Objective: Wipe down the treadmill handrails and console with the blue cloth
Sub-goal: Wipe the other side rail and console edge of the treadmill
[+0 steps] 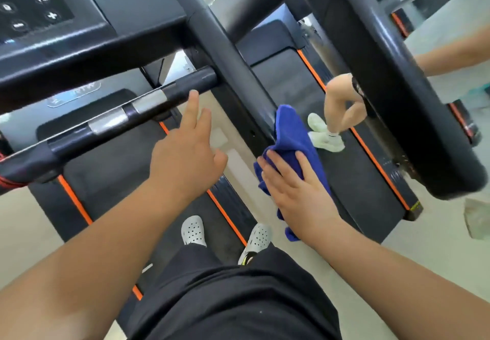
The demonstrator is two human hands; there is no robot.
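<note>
Pale gym floor surrounds the black, orange-edged treadmill deck under our white clogs. At the upper left we see the console with its round buttons, and below it a crossbar with silver patches. Our left hand is raised with fingers straight and slightly spread. Its index fingertip is right at the crossbar's end, and we cannot tell whether it touches. Further right, the black handrail post runs diagonally. Our right hand lies flat, fingers spread, on the blue cloth. The cloth's upper end reaches past our fingertips to meet this post, and its lower end hangs below our wrist. On the neighbouring treadmill we see another person's leg and white shoes.
</note>
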